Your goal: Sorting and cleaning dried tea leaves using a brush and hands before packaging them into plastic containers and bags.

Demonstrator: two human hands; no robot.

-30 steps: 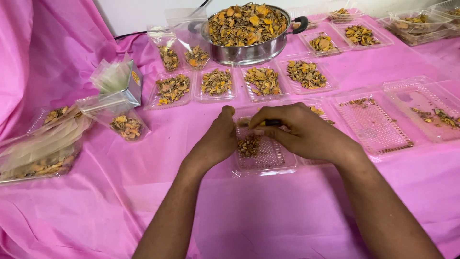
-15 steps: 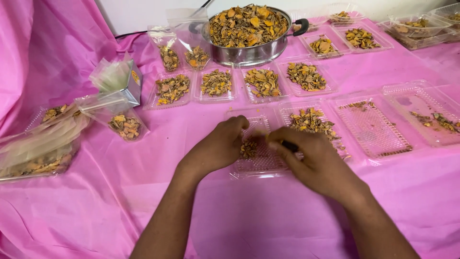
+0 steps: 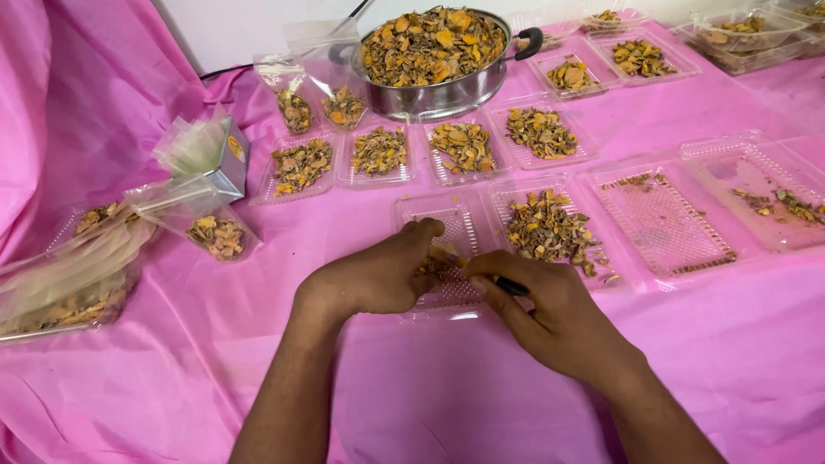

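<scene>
We see the left hand (image 3: pixel 378 275) and right hand (image 3: pixel 550 314) meet over a clear plastic tray (image 3: pixel 447 225) near the middle of the pink cloth (image 3: pixel 172 378), fingers pinched around yellow-brown dried pieces (image 3: pixel 434 268); the right also grips a dark slim tool (image 3: pixel 513 288).

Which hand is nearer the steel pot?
Left. The left hand lies below the steel pot, nearly in line with it, over a clear tray. The right hand sits lower and further right, holding a dark tool.
</scene>
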